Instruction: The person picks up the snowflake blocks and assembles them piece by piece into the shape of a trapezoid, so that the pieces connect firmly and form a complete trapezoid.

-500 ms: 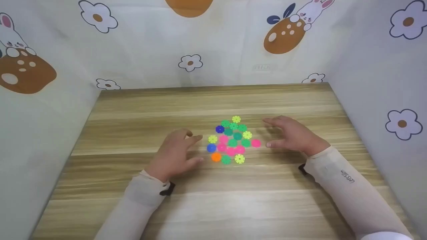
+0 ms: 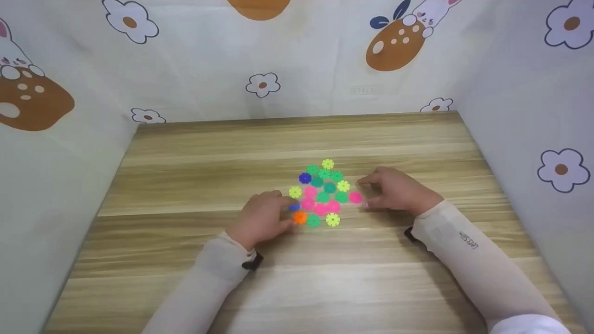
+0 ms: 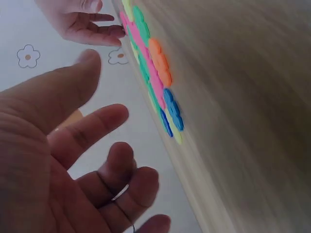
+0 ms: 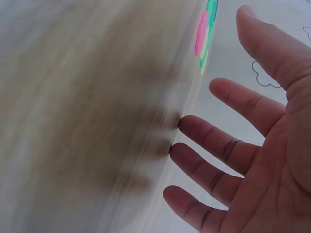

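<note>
Small flower-shaped plastic discs in green, pink, yellow, blue and orange lie in a loose flat cluster mid-table. My left hand [image 2: 264, 215] is at the cluster's left edge, its index finger partly covering a blue disc [image 2: 293, 208] and its thumb beside an orange disc [image 2: 300, 217]. In the left wrist view, nothing sits between the spread thumb and fingers of that hand [image 3: 63, 145]. At the right edge, my right hand [image 2: 401, 190] is empty, its thumb close to a pink disc [image 2: 356, 197]. Its fingers [image 4: 214, 141] spread apart in the right wrist view, fingertips near the tabletop.
The wood-grain table [image 2: 209, 153] extends around the cluster on all sides. Pale cloth [image 2: 315, 60] printed with flowers and rabbits hangs behind it and along both sides. Each wrist wears a dark strap piece [image 2: 253, 262] under a light sleeve.
My left hand has moved right to the blue and orange discs. My right hand has shifted slightly left, nearer the pink disc. The discs keep their arrangement.
</note>
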Demonstrator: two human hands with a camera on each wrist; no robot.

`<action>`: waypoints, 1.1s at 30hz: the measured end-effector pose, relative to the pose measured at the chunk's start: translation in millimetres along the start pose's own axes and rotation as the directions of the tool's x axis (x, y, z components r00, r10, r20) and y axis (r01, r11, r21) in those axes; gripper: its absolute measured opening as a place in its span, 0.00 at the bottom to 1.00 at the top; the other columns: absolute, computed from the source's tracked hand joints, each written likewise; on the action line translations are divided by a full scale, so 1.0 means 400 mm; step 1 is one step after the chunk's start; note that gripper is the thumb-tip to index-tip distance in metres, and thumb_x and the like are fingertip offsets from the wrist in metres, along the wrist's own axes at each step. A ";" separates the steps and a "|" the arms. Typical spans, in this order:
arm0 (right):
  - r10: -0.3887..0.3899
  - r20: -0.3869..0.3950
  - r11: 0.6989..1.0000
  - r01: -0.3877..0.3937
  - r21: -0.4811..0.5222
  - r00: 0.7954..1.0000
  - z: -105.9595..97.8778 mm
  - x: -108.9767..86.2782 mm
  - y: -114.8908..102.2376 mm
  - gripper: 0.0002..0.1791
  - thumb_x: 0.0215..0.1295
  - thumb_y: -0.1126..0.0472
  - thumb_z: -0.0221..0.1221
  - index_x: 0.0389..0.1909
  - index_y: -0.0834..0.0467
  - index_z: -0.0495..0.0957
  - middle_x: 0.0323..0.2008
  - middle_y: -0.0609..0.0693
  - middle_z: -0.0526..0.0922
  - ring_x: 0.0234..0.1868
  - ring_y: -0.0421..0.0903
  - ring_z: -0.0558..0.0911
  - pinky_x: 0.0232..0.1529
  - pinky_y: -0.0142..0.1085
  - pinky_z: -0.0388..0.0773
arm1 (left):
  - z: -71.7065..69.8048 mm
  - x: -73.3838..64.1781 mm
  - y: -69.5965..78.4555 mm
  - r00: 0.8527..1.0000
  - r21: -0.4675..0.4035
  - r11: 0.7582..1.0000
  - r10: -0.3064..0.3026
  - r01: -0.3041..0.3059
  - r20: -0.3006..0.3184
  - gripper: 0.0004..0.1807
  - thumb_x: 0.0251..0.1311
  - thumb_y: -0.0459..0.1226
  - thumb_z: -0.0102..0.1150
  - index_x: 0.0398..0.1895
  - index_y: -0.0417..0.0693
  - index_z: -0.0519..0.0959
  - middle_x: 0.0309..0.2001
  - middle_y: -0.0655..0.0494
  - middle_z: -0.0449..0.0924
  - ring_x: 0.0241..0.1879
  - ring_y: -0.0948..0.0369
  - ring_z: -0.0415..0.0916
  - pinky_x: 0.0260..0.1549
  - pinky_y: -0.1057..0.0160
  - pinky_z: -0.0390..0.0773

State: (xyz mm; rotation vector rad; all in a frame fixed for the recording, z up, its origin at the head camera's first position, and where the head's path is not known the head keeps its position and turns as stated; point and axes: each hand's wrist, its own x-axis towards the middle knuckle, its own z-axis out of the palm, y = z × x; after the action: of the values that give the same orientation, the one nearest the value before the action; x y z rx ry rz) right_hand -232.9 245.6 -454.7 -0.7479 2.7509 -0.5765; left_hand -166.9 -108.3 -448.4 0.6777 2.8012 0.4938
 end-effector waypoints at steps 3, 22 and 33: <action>0.007 0.018 1.000 -0.007 -0.001 1.000 -0.002 0.004 -0.015 0.35 0.53 0.47 0.79 0.62 0.56 0.85 0.47 0.54 0.83 0.43 0.51 0.77 0.49 0.47 0.77 | 0.009 0.014 0.006 1.000 0.000 1.000 -0.011 0.011 0.017 0.24 0.64 0.46 0.72 0.62 0.49 0.85 0.47 0.51 0.85 0.43 0.52 0.79 0.51 0.49 0.80; -0.005 0.055 1.000 0.006 -0.028 0.998 0.010 0.044 -0.072 0.11 0.56 0.63 0.73 0.42 0.55 0.89 0.38 0.49 0.85 0.41 0.50 0.80 0.50 0.50 0.81 | 0.039 0.069 0.041 0.991 -0.013 0.996 -0.089 0.091 0.101 0.06 0.64 0.31 0.63 0.41 0.49 0.79 0.34 0.55 0.79 0.34 0.53 0.73 0.41 0.55 0.78; 0.069 0.107 0.998 -0.069 -0.004 0.992 0.019 0.043 -0.090 0.09 0.59 0.65 0.70 0.36 0.54 0.80 0.31 0.48 0.79 0.36 0.49 0.76 0.41 0.43 0.75 | 0.038 0.070 0.043 0.985 -0.065 0.990 -0.115 0.124 0.129 0.08 0.64 0.34 0.65 0.42 0.50 0.76 0.33 0.54 0.75 0.33 0.53 0.71 0.38 0.57 0.74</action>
State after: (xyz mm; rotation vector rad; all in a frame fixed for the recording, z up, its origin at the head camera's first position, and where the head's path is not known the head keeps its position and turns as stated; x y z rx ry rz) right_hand -229.3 205.7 -448.0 -0.6606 2.6664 -0.5069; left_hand -180.2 -76.5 -459.6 0.5039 2.6729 0.5092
